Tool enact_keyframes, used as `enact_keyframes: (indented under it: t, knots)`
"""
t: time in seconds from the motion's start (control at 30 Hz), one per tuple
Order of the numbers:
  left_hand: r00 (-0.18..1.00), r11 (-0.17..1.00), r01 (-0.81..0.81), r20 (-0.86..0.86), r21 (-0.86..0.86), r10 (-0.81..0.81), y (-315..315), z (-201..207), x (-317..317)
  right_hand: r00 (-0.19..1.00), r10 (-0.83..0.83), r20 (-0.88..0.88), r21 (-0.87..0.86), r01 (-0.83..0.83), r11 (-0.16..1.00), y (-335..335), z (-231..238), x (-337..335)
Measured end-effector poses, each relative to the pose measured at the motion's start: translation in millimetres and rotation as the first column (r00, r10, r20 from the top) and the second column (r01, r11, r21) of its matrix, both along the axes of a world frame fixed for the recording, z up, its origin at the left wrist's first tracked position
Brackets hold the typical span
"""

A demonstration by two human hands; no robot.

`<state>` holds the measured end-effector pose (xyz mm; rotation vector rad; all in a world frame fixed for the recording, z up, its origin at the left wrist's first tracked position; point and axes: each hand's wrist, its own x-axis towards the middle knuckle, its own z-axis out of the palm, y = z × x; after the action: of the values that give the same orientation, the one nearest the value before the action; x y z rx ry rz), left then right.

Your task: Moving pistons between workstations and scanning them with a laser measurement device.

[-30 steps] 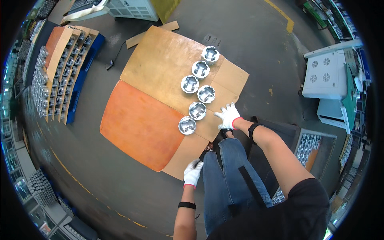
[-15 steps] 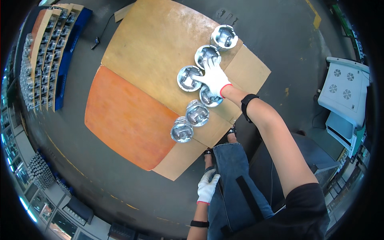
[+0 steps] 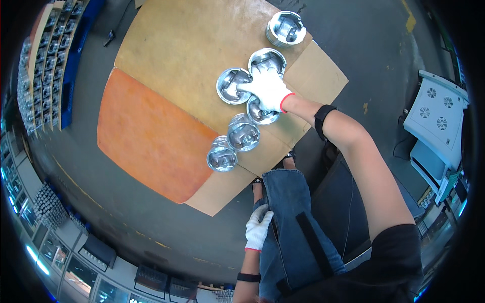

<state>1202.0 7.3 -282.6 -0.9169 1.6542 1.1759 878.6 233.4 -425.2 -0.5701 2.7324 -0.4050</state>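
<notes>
Several silver pistons stand in an uneven row along the right side of the table board [image 3: 166, 55]. My right hand [image 3: 270, 90], in a white glove, reaches over them with its fingers spread. Its fingertips dip into the hollow of the upper piston [image 3: 260, 57]. The thumb extends over the left piston [image 3: 228, 86], and the palm partly covers a lower piston [image 3: 263, 116]. A gap separates the far piston [image 3: 286, 29] from this group. Nearer me are two more pistons [image 3: 243, 134], [image 3: 222, 157]. My left hand [image 3: 257, 227], also gloved, rests loosely against my blue denim, fingers apart, holding nothing visible.
An orange panel [image 3: 151, 136] adjoins the yellowish board, with cardboard [image 3: 316, 76] along the right edge. Racked pistons [image 3: 43, 65] stand at the far left. A pale machine cabinet [image 3: 437, 108] is at the right, and a dark cabinet [image 3: 338, 202] beside my legs.
My view has shifted, so the table sits higher in the picture. My right fingers reach deeper into the upper piston. The gap between that piston and the far one looks wider.
</notes>
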Motion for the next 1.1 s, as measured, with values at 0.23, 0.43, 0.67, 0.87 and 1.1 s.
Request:
enact_keyframes:
  t: [0.23, 0.43, 0.67, 0.87, 1.1]
  knots:
    - [0.791, 0.819, 0.49, -0.242, -0.3, -0.562, 17.6, -33.4, -34.2, 0.883, -0.332, 0.333, -0.213, 0.413, 0.885, -6.8, -14.2, -2.5]
    - [0.407, 0.47, 0.633, -0.251, -0.615, -0.878, 54.2, -75.7, -133.5, 0.76, -0.499, 0.416, -0.236, 0.62, 0.748, 14.8, 18.4, 38.8]
    - [0.238, 0.203, 0.83, 0.001, -0.52, -0.971, 63.1, -133.6, -200.6, 0.851, -0.516, 0.095, 0.009, 0.518, 0.855, 60.0, 32.7, 163.9]
    - [0.345, 0.35, 0.824, -0.096, -0.446, -0.934, 77.6, -90.3, -218.9, 0.571, -0.789, 0.226, 0.181, 0.771, 0.61, 45.2, 73.2, 252.1]
    - [0.652, 0.822, 0.541, -0.531, -0.175, -0.542, 46.4, 43.2, -173.7, 0.355, -0.912, 0.206, 0.099, 0.919, 0.38, -7.1, 160.4, 322.5]
